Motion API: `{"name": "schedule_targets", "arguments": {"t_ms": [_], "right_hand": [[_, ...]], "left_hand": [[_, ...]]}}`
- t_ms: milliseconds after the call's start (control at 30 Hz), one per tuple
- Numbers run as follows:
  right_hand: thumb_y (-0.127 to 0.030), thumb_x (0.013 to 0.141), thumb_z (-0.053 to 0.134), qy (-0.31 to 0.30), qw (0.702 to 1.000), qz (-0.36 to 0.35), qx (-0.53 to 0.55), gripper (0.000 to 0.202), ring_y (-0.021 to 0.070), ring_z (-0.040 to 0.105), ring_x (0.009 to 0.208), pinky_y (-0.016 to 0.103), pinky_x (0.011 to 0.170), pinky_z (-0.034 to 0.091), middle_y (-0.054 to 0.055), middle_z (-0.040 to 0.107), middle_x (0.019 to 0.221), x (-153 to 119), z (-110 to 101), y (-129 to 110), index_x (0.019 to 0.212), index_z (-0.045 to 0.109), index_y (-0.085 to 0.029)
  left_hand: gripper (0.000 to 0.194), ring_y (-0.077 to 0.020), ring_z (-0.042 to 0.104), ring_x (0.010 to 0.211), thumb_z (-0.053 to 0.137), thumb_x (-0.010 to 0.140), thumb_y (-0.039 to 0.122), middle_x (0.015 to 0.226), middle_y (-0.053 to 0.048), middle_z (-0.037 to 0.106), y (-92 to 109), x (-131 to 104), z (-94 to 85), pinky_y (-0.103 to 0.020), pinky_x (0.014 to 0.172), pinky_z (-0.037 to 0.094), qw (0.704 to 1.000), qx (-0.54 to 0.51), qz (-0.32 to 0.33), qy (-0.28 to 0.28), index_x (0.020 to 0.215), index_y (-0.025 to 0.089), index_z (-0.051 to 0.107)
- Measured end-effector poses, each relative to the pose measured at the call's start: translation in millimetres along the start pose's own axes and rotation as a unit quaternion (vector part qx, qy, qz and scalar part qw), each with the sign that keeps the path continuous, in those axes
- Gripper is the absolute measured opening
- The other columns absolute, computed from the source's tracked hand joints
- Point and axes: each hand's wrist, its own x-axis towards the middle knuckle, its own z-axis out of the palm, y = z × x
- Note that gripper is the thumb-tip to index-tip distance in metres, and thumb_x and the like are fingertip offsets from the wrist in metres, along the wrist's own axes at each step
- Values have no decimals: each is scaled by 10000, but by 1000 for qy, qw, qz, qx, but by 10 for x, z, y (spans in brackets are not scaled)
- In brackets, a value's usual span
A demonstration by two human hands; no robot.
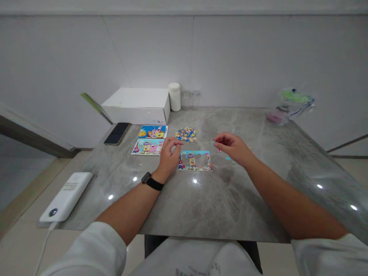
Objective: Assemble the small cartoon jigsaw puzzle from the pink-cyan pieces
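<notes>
A partly assembled jigsaw puzzle (192, 161) lies on the grey table, its frame and a yellow figure joined, with gaps inside. My left hand (170, 155) hovers at its upper left corner, fingers bent and apart, holding nothing. To the right of the puzzle, my right hand (230, 145) pinches a small light-blue puzzle piece (213, 142) between thumb and fingertips. Loose pieces (228, 158) lie beneath and beside that hand. Behind the puzzle is a round pile of mixed pieces (186, 134). Two picture cards, an upper one (153, 132) and a lower one (146, 147), lie to the left.
A white box (138, 105), a white bottle (174, 97) and clear glasses (195, 99) stand at the back. A phone (117, 133) and a white power bank (66, 196) with a cable lie left. A plastic bag (290, 106) sits at the back right.
</notes>
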Motion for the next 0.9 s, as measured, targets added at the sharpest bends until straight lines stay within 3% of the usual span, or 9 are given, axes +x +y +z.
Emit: {"name": "schedule_targets", "arguments": {"t_ms": [167,267,733,900], "right_hand": [[-566,776,830,-1,998,-42,51,370,171,649,767,322,738,540,9,716,842,293,672,169,923,728,-243],[-508,833,775,18,997,-52,47,295,172,661,775,326,751,536,10,727,858,281,900,325,950,733,-240],[-353,912,699,4,993,-101,-58,154,167,669,714,298,668,515,14,759,829,109,936,399,991,757,-234],[-267,938,655,26,976,-187,-109,197,177,679,824,317,746,551,48,759,1006,105,906,393,1122,721,-243]], "left_hand": [[95,-212,637,1067,607,998,237,1054,-50,638,5,-2,-8,-403,1021,528,1000,4,6,-3,945,227,686],[87,-207,639,1049,632,999,256,1052,-50,640,8,-3,-6,-395,1006,532,1000,2,9,-2,938,222,684],[44,-206,636,1122,737,941,252,1117,-58,626,-98,-45,64,-408,1072,530,997,4,8,-77,909,223,739],[58,-212,641,1124,727,944,255,1112,-59,628,-158,-43,70,-425,1089,521,997,1,-22,-69,898,222,734]]}}
